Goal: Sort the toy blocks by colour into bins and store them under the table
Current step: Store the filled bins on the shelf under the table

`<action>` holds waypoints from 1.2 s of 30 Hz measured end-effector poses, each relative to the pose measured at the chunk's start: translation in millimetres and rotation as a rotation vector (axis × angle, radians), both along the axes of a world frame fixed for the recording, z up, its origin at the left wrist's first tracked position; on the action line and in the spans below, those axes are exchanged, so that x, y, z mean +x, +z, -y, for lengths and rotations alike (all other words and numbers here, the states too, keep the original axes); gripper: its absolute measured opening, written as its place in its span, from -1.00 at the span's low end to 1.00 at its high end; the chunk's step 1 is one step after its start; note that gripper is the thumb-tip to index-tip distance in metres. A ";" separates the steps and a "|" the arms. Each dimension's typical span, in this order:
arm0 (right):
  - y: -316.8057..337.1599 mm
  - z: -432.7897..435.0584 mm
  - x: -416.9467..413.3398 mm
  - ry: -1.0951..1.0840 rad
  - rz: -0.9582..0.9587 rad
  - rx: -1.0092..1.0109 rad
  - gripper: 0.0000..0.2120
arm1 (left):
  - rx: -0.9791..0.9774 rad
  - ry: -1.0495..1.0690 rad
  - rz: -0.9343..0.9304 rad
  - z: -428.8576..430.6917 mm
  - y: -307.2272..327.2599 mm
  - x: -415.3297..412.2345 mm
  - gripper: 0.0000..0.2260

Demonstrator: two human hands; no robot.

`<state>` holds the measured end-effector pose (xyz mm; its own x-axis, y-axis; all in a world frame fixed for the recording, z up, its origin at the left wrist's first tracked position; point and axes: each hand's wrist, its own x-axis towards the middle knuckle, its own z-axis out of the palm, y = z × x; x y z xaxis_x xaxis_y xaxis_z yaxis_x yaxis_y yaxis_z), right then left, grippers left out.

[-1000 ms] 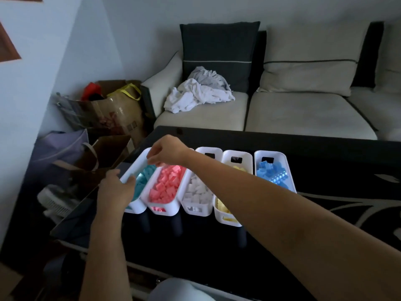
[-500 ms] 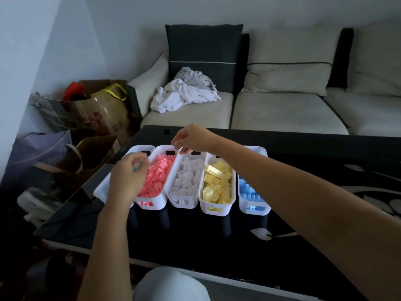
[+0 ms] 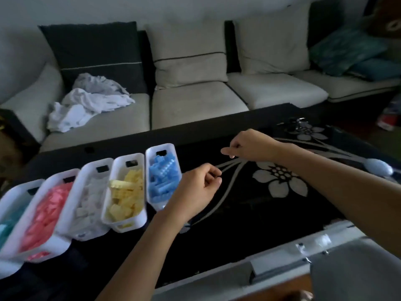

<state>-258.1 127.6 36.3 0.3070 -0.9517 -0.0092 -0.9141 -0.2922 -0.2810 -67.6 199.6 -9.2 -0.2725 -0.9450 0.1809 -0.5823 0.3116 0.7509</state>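
Five white bins stand side by side at the left of the black table (image 3: 238,227). From left to right they hold teal blocks (image 3: 6,227), pink blocks (image 3: 46,211), white blocks (image 3: 89,200), yellow blocks (image 3: 128,194) and blue blocks (image 3: 163,177). My left hand (image 3: 195,190) hovers just right of the blue bin (image 3: 160,147), its fingers curled with nothing in them. Further right, my right hand (image 3: 249,146) hangs over the table's flower pattern. Its index finger sticks out to the left and it holds nothing.
A pale sofa (image 3: 195,101) runs behind the table, with a heap of white clothes (image 3: 86,103) on its left seat. A small whitish object (image 3: 378,166) lies at the table's right edge. The table's light front edge (image 3: 282,255) is near me.
Both hands have left the teal and pink bins and swung right, past the blue bin. The view has turned right, so the bins now sit at the left.
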 end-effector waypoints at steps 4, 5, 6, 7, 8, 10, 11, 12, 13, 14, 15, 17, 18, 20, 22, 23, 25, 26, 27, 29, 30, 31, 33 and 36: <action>-31.7 -18.4 -85.7 -0.124 -0.027 -0.024 -0.81 | 0.038 -0.185 0.148 6.3 -28.3 -74.2 -0.84; -39.6 -24.2 -103.0 -0.136 -0.028 -0.014 -0.88 | 0.041 -0.224 0.182 6.8 -35.9 -88.9 -0.79; -45.5 -30.9 -117.6 -0.154 -0.041 0.010 -0.92 | 0.041 -0.263 0.222 7.2 -44.5 -101.7 -0.75; -51.9 -41.1 -136.5 -0.190 -0.066 0.039 -0.94 | 0.042 -0.303 0.268 5.9 -52.0 -117.6 -0.71; -56.7 -44.4 -145.1 -0.205 -0.086 0.062 -0.97 | 0.042 -0.313 0.310 7.6 -58.2 -122.2 -0.67; -68.7 -61.1 -173.3 -0.271 -0.091 0.102 -0.92 | 0.004 -0.329 0.400 8.7 -68.6 -142.5 -0.60; -74.3 -68.8 -184.8 -0.296 -0.082 0.102 -0.87 | -0.033 -0.326 0.438 10.4 -72.0 -149.7 -0.55; -78.7 -75.3 -192.4 -0.308 -0.070 0.085 -0.88 | -0.055 -0.324 0.464 11.4 -73.7 -154.9 -0.50; -83.3 -85.6 -200.5 -0.333 -0.057 0.071 -0.92 | -0.057 -0.336 0.496 9.7 -75.3 -163.4 -0.44; -87.3 -93.0 -204.5 -0.334 -0.036 0.039 -0.98 | -0.053 -0.346 0.526 7.5 -76.6 -168.5 -0.37; -91.5 -99.0 -208.0 -0.326 -0.016 0.004 -0.93 | -0.052 -0.359 0.551 3.9 -78.5 -173.1 -0.31; -93.4 -107.1 -210.9 -0.328 -0.035 -0.021 -0.84 | -0.070 -0.394 0.589 -6.0 -83.2 -181.0 -0.20; -95.9 -112.7 -213.5 -0.356 -0.050 -0.020 -0.81 | -0.081 -0.423 0.593 -14.1 -86.3 -185.2 -0.18; -98.7 -117.2 -216.1 -0.473 -0.036 -0.026 -0.82 | -0.097 -0.456 0.578 -24.5 -88.4 -190.3 -0.22; -106.6 -130.3 -214.4 -0.684 0.126 -0.112 -0.81 | -0.147 -0.474 0.574 -35.0 -91.4 -194.9 -0.34; -113.9 -137.6 -212.2 -0.804 0.291 -0.199 -0.74 | -0.186 -0.483 0.590 -38.4 -93.1 -196.4 -0.39; -136.1 -153.5 -204.6 -1.004 0.621 -0.430 -0.60 | -0.233 -0.513 0.601 -41.5 -96.0 -195.6 -0.44; -149.3 -161.5 -202.0 -1.085 0.753 -0.510 -0.56 | -0.239 -0.526 0.578 -42.1 -97.9 -196.6 -0.45; -165.3 -166.3 -197.9 -1.161 0.890 -0.541 -0.55 | -0.237 -0.535 0.556 -40.6 -99.0 -195.3 -0.45; -199.0 -172.3 -193.0 -1.300 1.097 -0.543 -0.58 | -0.239 -0.544 0.494 -37.4 -99.4 -193.0 -0.45; -215.4 -174.9 -191.3 -1.360 1.146 -0.519 -0.63 | -0.237 -0.546 0.467 -37.1 -100.4 -192.4 -0.45; -229.8 -176.0 -190.0 -1.397 1.149 -0.478 -0.69 | -0.235 -0.544 0.448 -36.6 -100.9 -192.2 -0.46; -256.9 -177.6 -191.8 -1.386 1.048 -0.306 -0.77 | -0.240 -0.540 0.444 -35.8 -102.1 -193.7 -0.46; -287.1 -182.0 -194.8 -1.211 0.808 0.090 -0.84 | -0.245 -0.542 0.468 -35.0 -103.3 -194.5 -0.47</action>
